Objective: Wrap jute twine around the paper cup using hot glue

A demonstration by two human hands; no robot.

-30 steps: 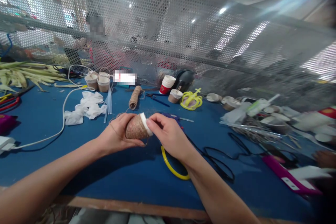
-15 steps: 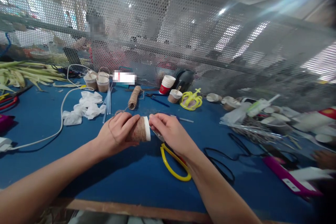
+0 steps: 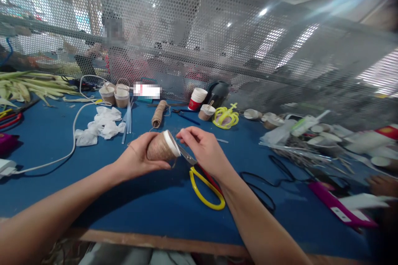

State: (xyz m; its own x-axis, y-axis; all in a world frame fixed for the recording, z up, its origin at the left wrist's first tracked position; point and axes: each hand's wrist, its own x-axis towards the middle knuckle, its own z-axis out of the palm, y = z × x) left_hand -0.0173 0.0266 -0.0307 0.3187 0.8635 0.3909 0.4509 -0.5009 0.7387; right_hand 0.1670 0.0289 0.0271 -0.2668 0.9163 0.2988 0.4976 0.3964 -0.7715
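My left hand [image 3: 137,158] is wrapped around a paper cup covered in brown twine [image 3: 159,147], held on its side with its white rim pointing right. My right hand [image 3: 203,151] pinches at that rim with thumb and forefinger; what it pinches is too small to name. Yellow-handled scissors [image 3: 205,188] lie on the blue table [image 3: 149,207] just under my right hand, blades pointing toward the cup. A spool of brown twine [image 3: 158,114] lies a little beyond the cup.
Twine-wrapped cups [image 3: 115,95], crumpled white plastic [image 3: 101,126], a white cable [image 3: 74,132], a red paper cup [image 3: 197,98] and a yellow crown shape [image 3: 226,118] sit further back. Clutter [image 3: 311,140] fills the right side. Perforated metal screen [image 3: 217,41] behind; another person's hand [image 3: 381,184] at right.
My left hand has turned the cup so its rim tilts up and right. My right hand shifted up along the rim, uncovering the scissors' blades.
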